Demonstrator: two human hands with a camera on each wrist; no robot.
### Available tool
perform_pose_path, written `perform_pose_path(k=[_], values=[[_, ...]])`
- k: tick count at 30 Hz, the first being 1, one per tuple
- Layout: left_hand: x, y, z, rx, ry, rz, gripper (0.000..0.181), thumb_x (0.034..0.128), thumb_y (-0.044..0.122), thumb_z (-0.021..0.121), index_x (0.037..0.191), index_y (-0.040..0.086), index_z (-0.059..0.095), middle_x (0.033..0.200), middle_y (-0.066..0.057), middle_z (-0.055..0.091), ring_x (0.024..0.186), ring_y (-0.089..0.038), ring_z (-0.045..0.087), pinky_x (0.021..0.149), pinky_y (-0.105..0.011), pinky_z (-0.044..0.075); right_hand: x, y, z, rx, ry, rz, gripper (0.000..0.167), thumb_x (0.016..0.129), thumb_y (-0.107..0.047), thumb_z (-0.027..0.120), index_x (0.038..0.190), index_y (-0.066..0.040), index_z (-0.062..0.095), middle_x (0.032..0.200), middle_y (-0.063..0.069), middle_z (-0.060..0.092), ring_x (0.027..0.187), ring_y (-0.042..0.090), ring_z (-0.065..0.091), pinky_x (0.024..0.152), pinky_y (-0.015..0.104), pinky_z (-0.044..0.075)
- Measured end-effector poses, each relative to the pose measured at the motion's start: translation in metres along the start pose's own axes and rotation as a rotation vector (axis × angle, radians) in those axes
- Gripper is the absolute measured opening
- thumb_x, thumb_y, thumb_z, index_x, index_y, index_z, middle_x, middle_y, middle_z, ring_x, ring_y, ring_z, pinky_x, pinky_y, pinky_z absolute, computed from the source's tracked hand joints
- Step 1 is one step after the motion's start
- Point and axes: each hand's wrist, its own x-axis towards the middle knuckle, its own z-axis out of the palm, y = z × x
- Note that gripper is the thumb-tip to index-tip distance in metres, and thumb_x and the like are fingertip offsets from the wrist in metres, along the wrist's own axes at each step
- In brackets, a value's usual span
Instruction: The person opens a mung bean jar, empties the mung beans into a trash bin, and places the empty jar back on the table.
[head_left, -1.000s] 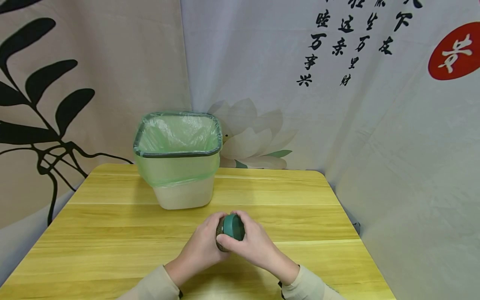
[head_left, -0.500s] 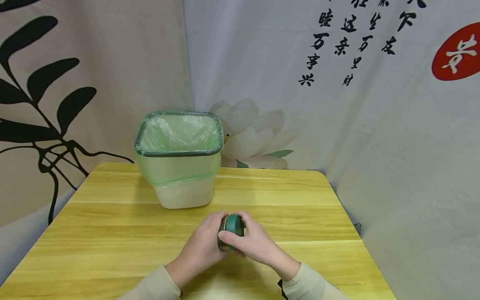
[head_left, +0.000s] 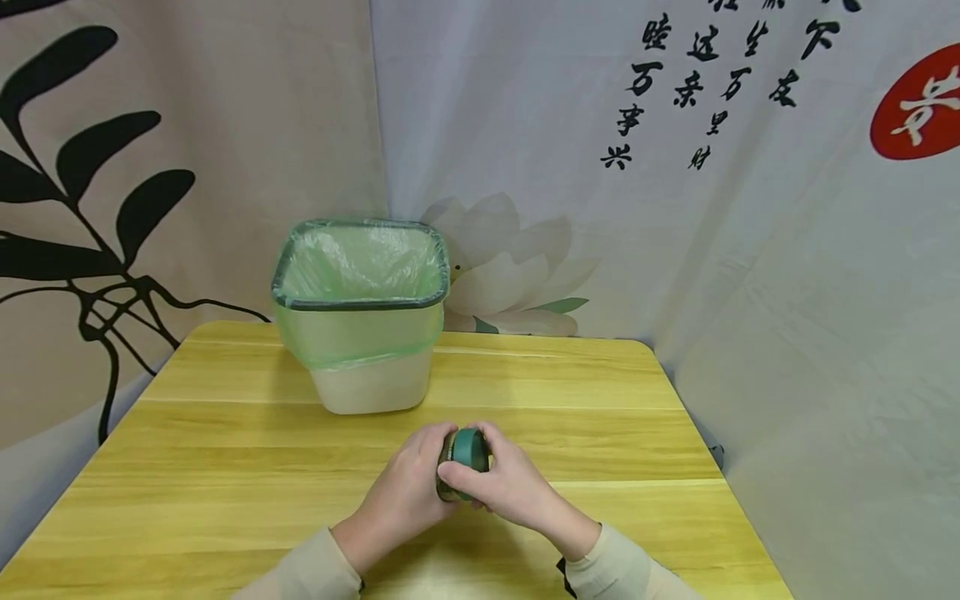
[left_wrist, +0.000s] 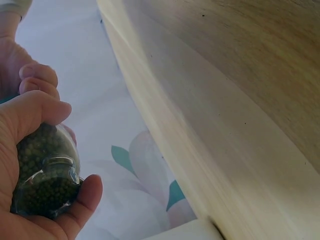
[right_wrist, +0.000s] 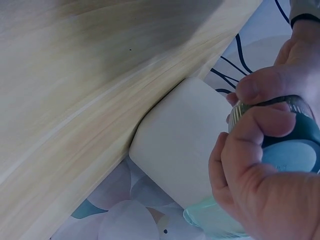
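A clear jar [left_wrist: 47, 170] filled with small green beads or beans is tilted sideways between both hands, above the table. My left hand [head_left: 405, 483] wraps its fingers around the body of the jar, as the left wrist view shows. My right hand [head_left: 517, 487] grips the jar's green lid [head_left: 471, 450], thumb across the near side and fingers bent over the far side. In the right wrist view the lid [right_wrist: 292, 155] sits on the jar's end, partly covered by the right fingers. Whether it is loose cannot be seen.
Beyond the hands, slightly left, a pale bin [head_left: 375, 390] with a green plastic liner [head_left: 360, 337] stands on the wooden table [head_left: 585, 417]. Printed curtains [head_left: 525, 125] hang behind and to the right. A dark strap shows at the right cuff.
Over the last second the right thumb has shifted slightly up on the lid, and right fingertips have come into view beneath the jar. Both hands still hold it in nearly the same place.
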Motion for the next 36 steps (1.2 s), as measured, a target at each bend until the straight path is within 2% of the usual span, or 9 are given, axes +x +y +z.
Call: perform_pose_path(k=[4, 7, 12, 16, 23, 28, 33, 36], values=[[0.0009, 0.0003, -0.0017, -0.019, -0.023, -0.008, 0.082, 0.0639, 0.01, 0.101, 0.133, -0.001, 0.057, 0.12, -0.013, 0.069, 0.105, -0.023, 0.069, 0.086, -0.038, 0.064, -0.0007, 0.0, 0.0003, -0.019, 0.011, -0.012, 0.064, 0.094, -0.05, 0.075, 0.143, -0.015, 0.053, 0.098, 0.011, 0.069, 0.064, 0.022, 0.066, 0.059, 0.038, 0.06], [0.0016, 0.0002, -0.003, -0.038, -0.051, -0.023, 0.084, 0.0647, 0.011, 0.101, 0.135, -0.001, 0.056, 0.122, -0.013, 0.068, 0.106, -0.024, 0.069, 0.086, -0.039, 0.065, -0.0009, 0.0011, 0.0011, -0.058, 0.03, -0.035, 0.063, 0.094, -0.05, 0.076, 0.142, -0.015, 0.054, 0.103, 0.011, 0.069, 0.071, 0.022, 0.068, 0.062, 0.038, 0.06], [0.0027, -0.0001, -0.0052, -0.095, -0.11, -0.085, 0.084, 0.0656, 0.009, 0.099, 0.137, 0.001, 0.055, 0.126, -0.012, 0.067, 0.107, -0.022, 0.069, 0.086, -0.039, 0.064, -0.001, 0.0032, 0.0025, -0.125, 0.058, -0.076, 0.06, 0.093, -0.051, 0.076, 0.138, -0.016, 0.056, 0.11, 0.008, 0.07, 0.087, 0.019, 0.068, 0.069, 0.034, 0.059], [0.0032, 0.0004, -0.0062, -0.122, -0.135, -0.12, 0.085, 0.0657, 0.008, 0.098, 0.139, 0.002, 0.055, 0.128, -0.012, 0.067, 0.107, -0.022, 0.069, 0.086, -0.039, 0.064, -0.001, 0.0035, 0.0026, -0.136, 0.063, -0.073, 0.059, 0.093, -0.052, 0.076, 0.137, -0.018, 0.056, 0.11, 0.007, 0.07, 0.088, 0.02, 0.068, 0.07, 0.033, 0.059], [0.0037, 0.0013, -0.0062, -0.127, -0.136, -0.134, 0.084, 0.0668, 0.007, 0.097, 0.139, 0.001, 0.055, 0.128, -0.012, 0.066, 0.108, -0.022, 0.068, 0.086, -0.039, 0.064, -0.0005, 0.0046, 0.0025, -0.154, 0.071, -0.055, 0.064, 0.092, -0.056, 0.076, 0.14, -0.02, 0.055, 0.112, 0.008, 0.07, 0.089, 0.02, 0.068, 0.071, 0.034, 0.059], [0.0032, 0.0024, -0.0051, -0.143, -0.13, -0.159, 0.084, 0.0683, 0.006, 0.096, 0.14, 0.0, 0.054, 0.129, -0.012, 0.067, 0.108, -0.022, 0.069, 0.087, -0.039, 0.064, -0.0018, 0.0038, 0.0012, -0.19, 0.085, -0.055, 0.079, 0.094, -0.06, 0.074, 0.154, -0.016, 0.048, 0.125, 0.013, 0.07, 0.098, 0.021, 0.069, 0.078, 0.036, 0.06], [0.0034, 0.0053, -0.0048, -0.155, -0.111, -0.196, 0.085, 0.0679, 0.008, 0.097, 0.141, -0.002, 0.054, 0.129, -0.013, 0.067, 0.108, -0.023, 0.07, 0.089, -0.042, 0.064, -0.0037, 0.0012, 0.002, -0.278, 0.159, -0.103, 0.084, 0.098, -0.062, 0.069, 0.161, -0.014, 0.043, 0.144, 0.016, 0.064, 0.119, 0.028, 0.068, 0.091, 0.044, 0.06], [0.004, 0.0073, -0.0044, -0.152, -0.092, -0.205, 0.086, 0.0665, 0.009, 0.097, 0.14, -0.001, 0.055, 0.127, -0.012, 0.068, 0.107, -0.023, 0.069, 0.088, -0.042, 0.063, -0.0041, -0.0001, 0.0045, -0.328, 0.202, -0.153, 0.08, 0.1, -0.059, 0.068, 0.16, -0.012, 0.044, 0.147, 0.015, 0.063, 0.122, 0.03, 0.067, 0.092, 0.045, 0.06]])
